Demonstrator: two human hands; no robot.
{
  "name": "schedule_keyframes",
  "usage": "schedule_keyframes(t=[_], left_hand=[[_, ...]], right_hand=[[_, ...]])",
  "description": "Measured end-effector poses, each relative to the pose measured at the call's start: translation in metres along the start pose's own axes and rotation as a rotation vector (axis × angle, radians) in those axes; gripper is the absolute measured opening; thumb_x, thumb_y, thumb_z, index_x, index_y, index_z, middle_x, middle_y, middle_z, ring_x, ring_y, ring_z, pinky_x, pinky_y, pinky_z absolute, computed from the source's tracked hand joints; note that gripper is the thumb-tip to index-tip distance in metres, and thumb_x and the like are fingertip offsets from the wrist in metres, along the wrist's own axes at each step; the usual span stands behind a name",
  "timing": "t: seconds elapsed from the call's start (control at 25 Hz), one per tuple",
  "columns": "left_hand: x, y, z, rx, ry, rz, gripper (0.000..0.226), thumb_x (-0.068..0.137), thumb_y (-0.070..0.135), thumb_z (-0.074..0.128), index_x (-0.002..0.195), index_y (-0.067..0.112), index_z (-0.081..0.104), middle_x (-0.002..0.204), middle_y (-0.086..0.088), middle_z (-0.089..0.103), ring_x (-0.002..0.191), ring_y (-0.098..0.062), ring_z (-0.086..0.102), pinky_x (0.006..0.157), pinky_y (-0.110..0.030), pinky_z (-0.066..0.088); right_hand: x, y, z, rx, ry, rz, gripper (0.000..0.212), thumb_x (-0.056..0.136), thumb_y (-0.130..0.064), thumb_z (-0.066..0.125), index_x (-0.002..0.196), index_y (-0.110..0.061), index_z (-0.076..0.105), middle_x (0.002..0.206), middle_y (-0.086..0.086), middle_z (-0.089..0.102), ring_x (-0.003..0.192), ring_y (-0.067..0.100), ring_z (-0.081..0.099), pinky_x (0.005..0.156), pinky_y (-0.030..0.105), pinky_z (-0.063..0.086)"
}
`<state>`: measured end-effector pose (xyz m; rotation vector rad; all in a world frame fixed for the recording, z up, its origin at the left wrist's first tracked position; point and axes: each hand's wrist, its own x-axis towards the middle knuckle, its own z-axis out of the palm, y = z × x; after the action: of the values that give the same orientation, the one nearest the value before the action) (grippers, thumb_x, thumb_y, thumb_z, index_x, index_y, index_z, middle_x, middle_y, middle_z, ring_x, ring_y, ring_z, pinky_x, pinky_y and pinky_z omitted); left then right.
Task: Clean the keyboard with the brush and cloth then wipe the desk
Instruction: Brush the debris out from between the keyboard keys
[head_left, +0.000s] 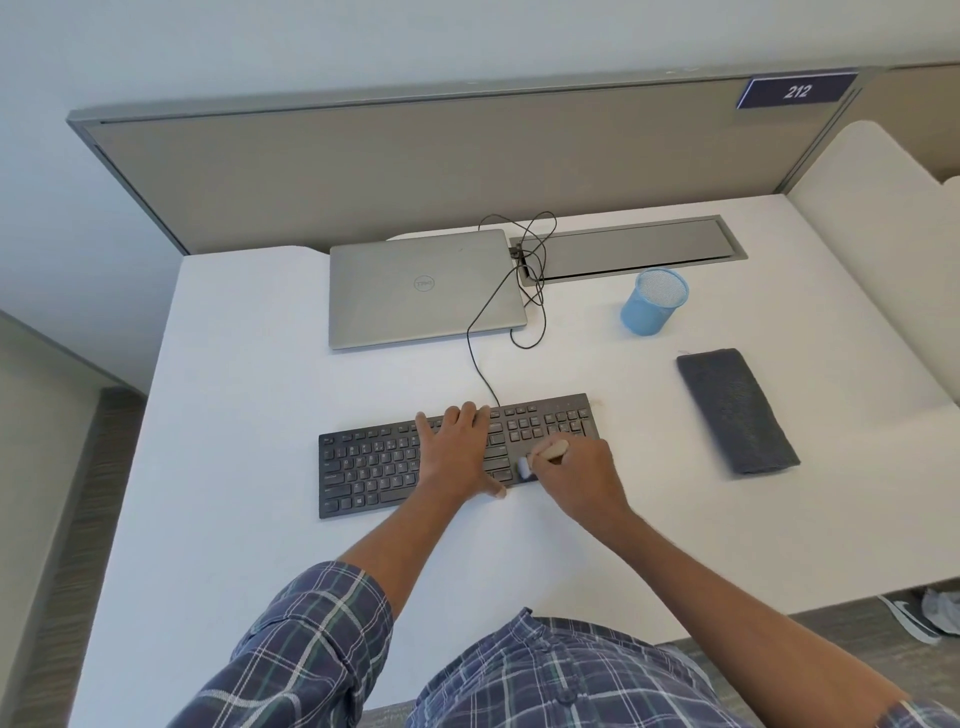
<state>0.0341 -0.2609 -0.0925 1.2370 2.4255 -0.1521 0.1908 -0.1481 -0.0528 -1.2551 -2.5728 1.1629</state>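
left hand (457, 449) flat on keyboard (374, 467), right hand (582, 475) gripping brush (540, 457)

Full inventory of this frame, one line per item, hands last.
keyboard: 1, black, desk centre, cabled
brush: 1, wooden handle, pale bristles on the keys right of centre
cloth: 1, grey, folded, right of keyboard
laptop: 1, silver, closed, behind keyboard
pen cup: 1, blue mesh, right of laptop
cable tray: 1, grey, desk rear
desk: 1, white
number plate: 1, dark blue, "212", on partition
left hand: flat on keyboard
right hand: gripping brush
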Motion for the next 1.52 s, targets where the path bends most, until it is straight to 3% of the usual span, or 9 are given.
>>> schedule_keyframes(t=[0.16,0.32,0.44,0.68,0.96,1.08,1.2,1.32,1.52], left_hand=[[-0.001,0.0,-0.002,-0.006,0.004,0.007,0.134,0.065,0.08,0.084,0.167,0.021,0.019,0.163,-0.001,0.031,0.153,-0.028,0.031,0.124,-0.073,0.018],[-0.002,0.0,-0.001,-0.018,0.001,0.008,0.134,0.066,0.08,0.084,0.167,0.021,0.018,0.163,0.0,0.03,0.153,-0.027,0.03,0.124,-0.074,0.018],[0.0,-0.001,0.001,-0.021,0.002,0.002,0.134,0.067,0.08,0.084,0.167,0.021,0.018,0.163,-0.001,0.03,0.154,-0.027,0.03,0.125,-0.074,0.018],[0.0,0.002,0.0,-0.021,-0.01,-0.011,0.134,0.067,0.077,0.085,0.168,0.02,0.017,0.165,-0.002,0.028,0.155,-0.028,0.028,0.125,-0.074,0.018],[-0.001,0.005,-0.004,-0.017,-0.022,-0.019,0.133,0.069,0.075,0.086,0.168,0.02,0.016,0.164,-0.002,0.028,0.155,-0.027,0.028,0.125,-0.074,0.018],[-0.001,0.007,-0.005,-0.013,-0.024,-0.023,0.132,0.068,0.075,0.086,0.167,0.02,0.019,0.162,-0.001,0.03,0.154,-0.027,0.03,0.125,-0.074,0.017],[-0.001,0.008,-0.007,-0.007,-0.027,-0.029,0.13,0.068,0.074,0.088,0.165,0.019,0.021,0.161,-0.002,0.031,0.153,-0.028,0.032,0.124,-0.074,0.019],[0.001,0.011,-0.01,0.01,-0.044,-0.036,0.129,0.066,0.072,0.089,0.163,0.018,0.023,0.16,-0.003,0.033,0.151,-0.029,0.034,0.123,-0.074,0.019],[0.003,0.018,-0.017,0.073,-0.072,-0.057,0.132,0.065,0.07,0.091,0.163,0.015,0.022,0.161,-0.007,0.032,0.15,-0.033,0.035,0.123,-0.074,0.021]], right_hand=[[0.002,0.0,0.008,0.034,-0.009,0.021,0.017,0.089,-0.016,0.073,0.077,-0.028,0.077,0.072,-0.016,0.073,0.062,0.009,0.065,0.052,0.016,0.046],[-0.001,0.014,-0.007,-0.026,-0.004,0.046,0.008,0.09,-0.017,0.075,0.087,-0.021,0.081,0.078,-0.008,0.074,0.071,0.018,0.068,0.065,0.027,0.055],[0.011,0.009,-0.025,-0.02,0.056,0.052,0.01,0.088,-0.019,0.076,0.082,-0.024,0.081,0.082,-0.005,0.077,0.076,0.02,0.071,0.071,0.034,0.059],[0.061,-0.004,-0.039,0.178,0.145,0.031,0.007,0.083,-0.031,0.084,0.084,-0.025,0.08,0.077,-0.012,0.077,0.076,0.012,0.072,0.071,0.029,0.056],[0.069,0.015,-0.031,0.004,0.102,0.03,0.014,0.091,-0.035,0.082,0.087,-0.022,0.08,0.083,-0.003,0.078,0.075,0.022,0.071,0.072,0.033,0.057],[0.058,0.023,-0.037,-0.035,0.071,0.033,0.012,0.089,-0.03,0.084,0.082,-0.022,0.079,0.076,0.0,0.076,0.065,0.021,0.067,0.064,0.031,0.054],[0.05,0.026,-0.045,-0.04,0.008,0.061,0.015,0.085,-0.016,0.077,0.073,-0.025,0.077,0.065,-0.01,0.072,0.057,0.017,0.063,0.055,0.029,0.053],[0.055,0.021,-0.05,0.02,0.059,0.059,0.015,0.082,-0.015,0.072,0.074,-0.026,0.078,0.068,-0.009,0.074,0.062,0.021,0.068,0.06,0.036,0.061],[0.079,0.004,-0.043,-0.014,0.107,-0.02,0.005,0.086,-0.025,0.075,0.082,-0.023,0.078,0.078,-0.006,0.077,0.074,0.019,0.07,0.066,0.03,0.056]])
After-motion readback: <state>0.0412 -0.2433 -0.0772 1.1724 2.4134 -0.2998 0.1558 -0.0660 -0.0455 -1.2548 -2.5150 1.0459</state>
